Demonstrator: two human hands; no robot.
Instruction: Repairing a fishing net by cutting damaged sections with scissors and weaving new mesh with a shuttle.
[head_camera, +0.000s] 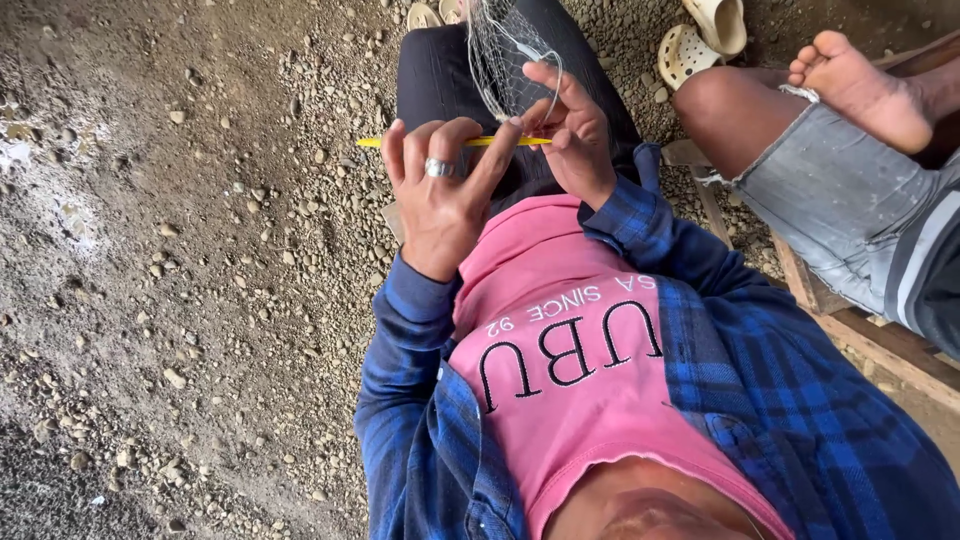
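L hand (440, 190) grips yellow needle (372, 142); net (500, 50) pinched by R hand (575, 130).

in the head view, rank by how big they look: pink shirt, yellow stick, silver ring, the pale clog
1. pink shirt, by far the largest, though nearest the camera
2. yellow stick, long but thin, partly hidden in the left hand
3. pale clog, farther off, so unsure against the stick
4. silver ring

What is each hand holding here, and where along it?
Left hand grips the yellow netting needle near its middle; right hand pinches the net mesh at its lower edge.
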